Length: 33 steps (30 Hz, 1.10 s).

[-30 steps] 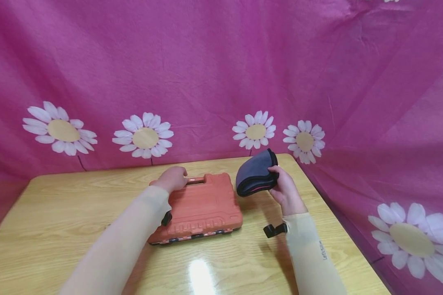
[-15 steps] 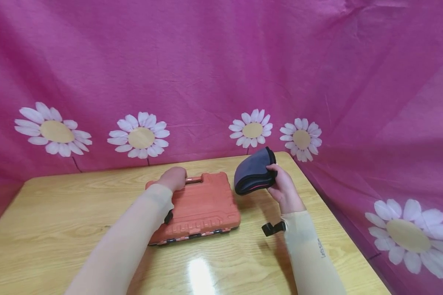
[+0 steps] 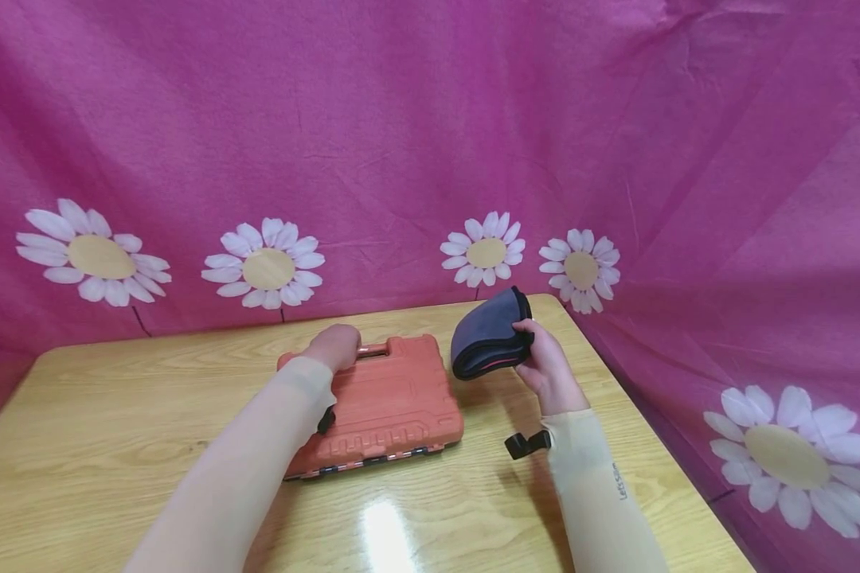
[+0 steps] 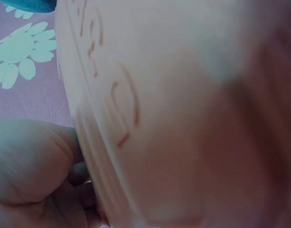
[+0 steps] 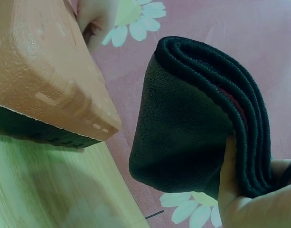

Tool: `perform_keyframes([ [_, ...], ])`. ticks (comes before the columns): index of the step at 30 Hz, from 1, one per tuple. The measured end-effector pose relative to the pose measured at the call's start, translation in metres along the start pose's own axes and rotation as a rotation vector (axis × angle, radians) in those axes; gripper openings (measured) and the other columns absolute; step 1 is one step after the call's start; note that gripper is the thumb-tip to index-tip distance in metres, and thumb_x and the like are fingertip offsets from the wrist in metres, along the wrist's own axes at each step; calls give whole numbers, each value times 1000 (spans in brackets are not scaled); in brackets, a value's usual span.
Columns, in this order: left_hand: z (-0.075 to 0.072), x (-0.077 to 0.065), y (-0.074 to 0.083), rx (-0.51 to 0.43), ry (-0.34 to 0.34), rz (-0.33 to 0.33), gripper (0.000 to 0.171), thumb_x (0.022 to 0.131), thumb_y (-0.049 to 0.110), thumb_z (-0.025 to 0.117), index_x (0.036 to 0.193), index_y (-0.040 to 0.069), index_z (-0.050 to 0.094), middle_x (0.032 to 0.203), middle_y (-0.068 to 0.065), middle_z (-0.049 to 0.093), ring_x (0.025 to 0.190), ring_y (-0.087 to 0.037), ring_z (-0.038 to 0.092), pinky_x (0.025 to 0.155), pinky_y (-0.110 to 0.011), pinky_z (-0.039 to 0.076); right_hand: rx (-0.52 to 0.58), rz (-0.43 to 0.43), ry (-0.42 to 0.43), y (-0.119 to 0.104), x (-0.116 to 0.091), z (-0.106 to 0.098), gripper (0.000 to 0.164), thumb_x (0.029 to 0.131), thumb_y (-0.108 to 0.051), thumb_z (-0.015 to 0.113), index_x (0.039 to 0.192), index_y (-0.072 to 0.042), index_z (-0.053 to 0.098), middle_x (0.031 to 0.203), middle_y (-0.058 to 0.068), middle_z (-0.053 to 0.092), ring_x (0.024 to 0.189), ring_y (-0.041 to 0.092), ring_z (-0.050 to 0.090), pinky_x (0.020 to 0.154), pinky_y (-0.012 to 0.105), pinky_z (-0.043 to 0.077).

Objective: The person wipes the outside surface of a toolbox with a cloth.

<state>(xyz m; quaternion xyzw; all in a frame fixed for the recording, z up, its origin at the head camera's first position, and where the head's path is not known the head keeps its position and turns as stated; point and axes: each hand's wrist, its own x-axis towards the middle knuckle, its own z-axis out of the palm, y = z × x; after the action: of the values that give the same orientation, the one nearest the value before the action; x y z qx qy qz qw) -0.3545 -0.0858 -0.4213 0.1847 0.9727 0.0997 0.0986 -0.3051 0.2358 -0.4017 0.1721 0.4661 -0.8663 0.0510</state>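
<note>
My left hand grips the handle of an orange plastic case, with fingers curled round its left part. The case is closed, with a dark lower half and its hinged edge towards me. The left wrist view is mostly filled by the case's blurred surface, the hand at lower left. Right of the case, my right hand pinches a folded grey cloth with black edging, thumb on the near face. In the right wrist view the cloth hangs in its folded layers, raised beside the case.
A wooden table spreads under both hands, its right edge close beyond my right arm. Behind and to the right hangs a magenta curtain printed with white daisies. Each wrist bears a small black camera mount.
The head view has turned slightly to the right, so everything sits a little further left. Both hands keep their holds on the case handle and the cloth.
</note>
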Motion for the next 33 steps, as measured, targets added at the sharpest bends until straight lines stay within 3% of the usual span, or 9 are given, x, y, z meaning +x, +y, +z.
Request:
perform_keyframes([
  [7,4,1,-4,22,17,2,16,87,-2,53,83,5,67,84,-7,66,73,-19,51,71,-38,52,3,6,5,2,0,1,51,96,-14,49,142,-7,32,100,0,60,85,9,62,69,19,58],
  [12,0,-1,-4,17,98,4,12,86,-2,57,91,2,67,86,-10,68,76,-23,58,75,-43,56,-2,13,4,1,1,1,52,95,-14,50,144,-8,31,108,1,56,88,9,61,69,18,58],
  [19,-13,-6,3,6,241,28,17,84,-8,53,91,2,66,87,-13,68,82,-28,61,78,-46,55,17,18,17,-1,0,3,51,96,-15,50,143,-8,33,103,0,59,86,9,61,68,18,58],
  [26,-35,-10,11,126,368,69,26,86,-8,53,107,1,64,102,-19,68,92,-35,62,82,-51,56,38,5,60,-2,1,3,48,94,-15,53,139,-9,36,107,-1,55,92,8,57,69,17,56],
  [33,-51,-17,19,170,436,63,29,89,-8,49,113,0,62,109,-21,66,97,-37,58,86,-52,53,141,-45,19,2,2,-2,40,88,-10,58,126,-5,45,99,2,58,89,11,59,70,19,55],
])
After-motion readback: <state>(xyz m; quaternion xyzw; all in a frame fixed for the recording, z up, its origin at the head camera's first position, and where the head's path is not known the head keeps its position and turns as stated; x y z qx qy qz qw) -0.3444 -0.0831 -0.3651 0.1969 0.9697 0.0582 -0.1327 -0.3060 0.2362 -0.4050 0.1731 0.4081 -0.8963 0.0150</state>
